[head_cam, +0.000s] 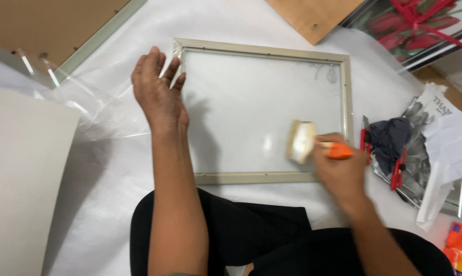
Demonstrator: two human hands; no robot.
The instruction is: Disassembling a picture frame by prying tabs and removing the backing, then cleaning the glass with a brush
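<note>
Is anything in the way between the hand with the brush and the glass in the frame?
Nothing visible is. The right hand holds an orange-handled brush right over the glass of the frame. The left hand rests on the frame's left edge, well clear of the brush.

Beige frame (264,50) lies flat; blurred, perhaps a brush (302,141), over its glass.

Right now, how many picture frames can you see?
3: a beige frame under both hands, another frame's edge at top left, and a flower picture's frame at top right. Others may be hidden.
</note>
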